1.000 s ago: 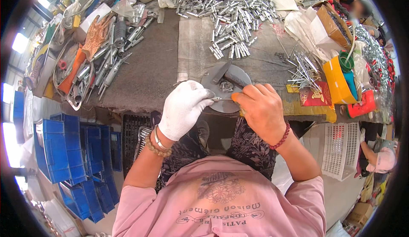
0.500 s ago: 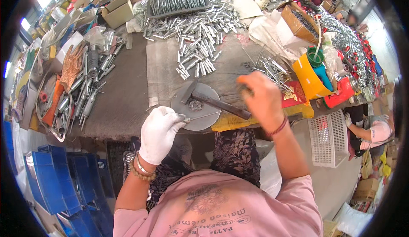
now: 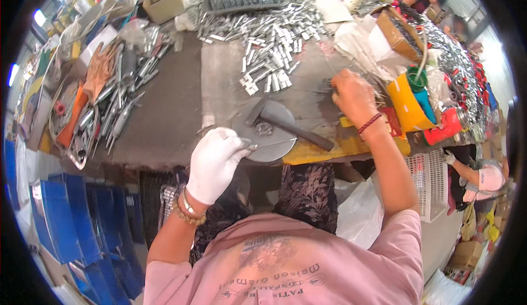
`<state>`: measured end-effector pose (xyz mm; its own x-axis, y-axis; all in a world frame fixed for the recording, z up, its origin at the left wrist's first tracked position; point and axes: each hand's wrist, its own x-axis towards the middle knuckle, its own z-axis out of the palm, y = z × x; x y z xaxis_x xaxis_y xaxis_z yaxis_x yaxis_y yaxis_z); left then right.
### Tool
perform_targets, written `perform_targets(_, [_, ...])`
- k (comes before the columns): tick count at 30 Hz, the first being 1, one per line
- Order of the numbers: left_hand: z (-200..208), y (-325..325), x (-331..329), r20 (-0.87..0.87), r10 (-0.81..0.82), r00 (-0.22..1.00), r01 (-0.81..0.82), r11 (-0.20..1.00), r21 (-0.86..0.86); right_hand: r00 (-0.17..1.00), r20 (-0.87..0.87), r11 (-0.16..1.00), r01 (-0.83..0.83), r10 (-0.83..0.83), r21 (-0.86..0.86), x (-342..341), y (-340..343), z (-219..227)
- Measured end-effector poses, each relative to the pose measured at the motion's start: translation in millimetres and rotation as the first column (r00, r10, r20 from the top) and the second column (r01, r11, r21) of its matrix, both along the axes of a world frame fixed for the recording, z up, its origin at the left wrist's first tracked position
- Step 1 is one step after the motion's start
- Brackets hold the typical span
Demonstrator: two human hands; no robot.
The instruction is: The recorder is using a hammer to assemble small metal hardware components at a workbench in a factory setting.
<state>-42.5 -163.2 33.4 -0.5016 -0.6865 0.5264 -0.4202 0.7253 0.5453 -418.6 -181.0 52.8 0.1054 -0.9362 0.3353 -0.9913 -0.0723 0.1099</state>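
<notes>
My left hand (image 3: 213,165), in a white glove, pinches a thin metal rod (image 3: 277,142) that points right across the near part of a round grey plate (image 3: 250,113). On the plate rests a hammer (image 3: 291,124), its handle slanting to the right past the rim. Beside the hammer head sits a small heap of metal bits (image 3: 264,128). My bare right hand (image 3: 354,96) is farther off at the right, fingers curled down by small dark pieces (image 3: 325,85) on the table. What its fingertips hold, if anything, cannot be made out.
Loose silver metal tubes (image 3: 274,58) spread over the far table, below a black tray (image 3: 247,6) of similar parts. Tools and an orange-patterned glove (image 3: 101,66) lie left. A yellow container (image 3: 409,105) stands right; a white basket (image 3: 431,187) and blue bins (image 3: 60,217) are below.
My right hand has moved away from me toward the small dark pieces, its fingers now curled downward. The left hand keeps the rod over the plate. The whole view has shifted slightly.
</notes>
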Motion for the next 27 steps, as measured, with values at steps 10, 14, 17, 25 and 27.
perform_targets(10, [-3.9,-0.5,0.9,0.069,0.035,0.997,-0.032,0.998,-0.046,-0.022,0.993,0.923,-0.371,-0.119,0.103,136.5,67.9,9.0])
perform_targets(14, [-3.9,0.7,1.1,0.091,0.051,0.995,-0.046,0.997,-0.059,0.455,0.815,0.919,-0.328,0.358,-0.22,160.2,69.0,-9.7])
perform_targets(17, [-7.0,1.5,3.5,0.079,0.05,0.996,-0.048,0.999,-0.024,0.59,0.711,0.921,-0.302,0.383,-0.245,165.7,67.4,-20.0])
perform_targets(25, [-8.8,2.3,4.4,0.023,0.05,0.998,-0.05,0.998,-0.029,0.661,0.637,0.917,-0.317,0.397,-0.243,169.3,68.1,-20.7])
perform_targets(27, [-9.2,1.9,4.5,0.024,0.05,0.998,-0.05,0.998,-0.027,0.679,0.614,0.915,-0.323,0.402,-0.241,169.3,67.5,-20.9])
